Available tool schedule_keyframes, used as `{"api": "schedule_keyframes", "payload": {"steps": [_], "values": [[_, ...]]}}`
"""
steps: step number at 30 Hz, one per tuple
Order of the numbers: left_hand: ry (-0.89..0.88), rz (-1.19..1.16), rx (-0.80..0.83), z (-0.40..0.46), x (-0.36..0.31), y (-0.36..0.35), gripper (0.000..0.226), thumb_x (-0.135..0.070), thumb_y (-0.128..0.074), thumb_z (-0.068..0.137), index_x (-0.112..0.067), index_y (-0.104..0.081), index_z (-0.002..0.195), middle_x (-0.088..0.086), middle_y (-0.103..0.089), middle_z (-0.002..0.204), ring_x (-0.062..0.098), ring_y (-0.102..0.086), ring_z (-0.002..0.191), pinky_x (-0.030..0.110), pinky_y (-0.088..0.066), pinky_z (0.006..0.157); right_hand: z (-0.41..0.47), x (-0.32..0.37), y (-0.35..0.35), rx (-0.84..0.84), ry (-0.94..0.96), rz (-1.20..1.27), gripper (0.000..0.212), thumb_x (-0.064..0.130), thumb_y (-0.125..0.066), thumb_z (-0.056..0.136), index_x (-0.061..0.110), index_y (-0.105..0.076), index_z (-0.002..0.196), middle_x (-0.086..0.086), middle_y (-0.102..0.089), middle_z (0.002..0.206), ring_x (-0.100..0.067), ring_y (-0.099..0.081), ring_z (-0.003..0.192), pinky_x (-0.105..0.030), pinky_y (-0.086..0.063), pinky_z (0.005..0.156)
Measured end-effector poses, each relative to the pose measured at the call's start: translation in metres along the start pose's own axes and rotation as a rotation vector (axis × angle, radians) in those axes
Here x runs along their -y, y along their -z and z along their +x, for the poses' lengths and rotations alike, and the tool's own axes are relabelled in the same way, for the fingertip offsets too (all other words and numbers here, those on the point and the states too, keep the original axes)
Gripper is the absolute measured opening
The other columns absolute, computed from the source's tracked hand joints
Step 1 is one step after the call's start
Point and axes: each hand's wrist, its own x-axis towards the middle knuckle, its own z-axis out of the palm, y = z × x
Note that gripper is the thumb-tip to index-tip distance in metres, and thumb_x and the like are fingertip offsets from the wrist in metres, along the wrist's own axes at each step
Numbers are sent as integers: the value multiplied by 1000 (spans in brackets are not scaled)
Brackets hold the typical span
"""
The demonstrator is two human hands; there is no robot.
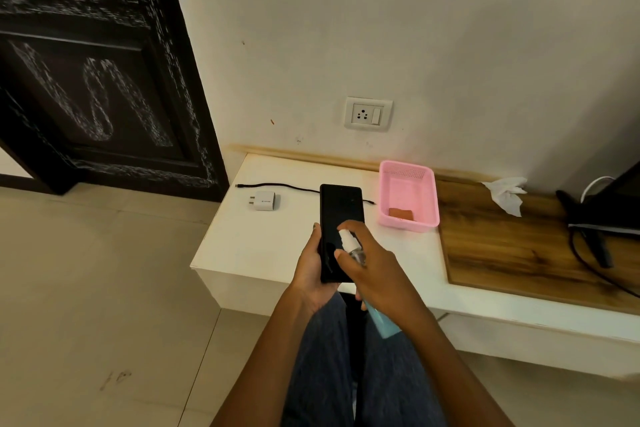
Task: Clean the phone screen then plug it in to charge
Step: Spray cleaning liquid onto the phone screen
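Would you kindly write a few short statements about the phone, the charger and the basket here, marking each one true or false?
1. The left hand holds the phone with its dark screen facing up. True.
2. The right hand holds a cloth. False: it grips a small spray bottle aimed at the screen.
3. The white charger is plugged into the wall socket. False: it lies on the white counter.
4. The pink basket stands right of the phone. True.
5. The black cable lies on the counter. True.

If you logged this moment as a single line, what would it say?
step: spraying screen | left hand: holds phone | right hand: grips spray bottle | charger, cable: on table, unplugged | socket: empty
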Motion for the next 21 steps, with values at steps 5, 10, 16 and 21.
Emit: {"api": "schedule_keyframes", "payload": {"steps": [5,10,16,21], "values": [[14,-10,-10,0,2,0,58,-57,-40,92,-10,-66,113,12,-73,104,21,-71,90,31,-59,72,0,-4,-8,8,-34,-34,32,35,-46,95,34,-35,125,-2,-55,91,-9,-54,58,-22,-52,52],[-5,-46,-6,-3,4,-1,56,-56,-41,92,-11,-66,117,15,-70,110,25,-70,96,35,-57,75,3,-1,-2,-42,-11,109,36,35,-51,93,38,-37,126,6,-53,90,-9,-58,62,-20,-53,52],[-12,-58,24,-6,5,0,64,-57,-36,94,-9,-54,132,16,-67,112,26,-66,96,40,-51,86,13,2,25,-164,-10,431,33,37,-56,90,54,-41,114,-6,-59,77,-8,-59,46,-24,-52,43],[-16,-63,-55,-4,6,2,59,-53,-43,92,-11,-52,133,21,-56,134,33,-52,124,48,-38,108,27,-3,36,-247,33,598,29,30,-45,97,41,-43,124,-11,-57,84,-17,-60,57,-28,-54,50]]}}
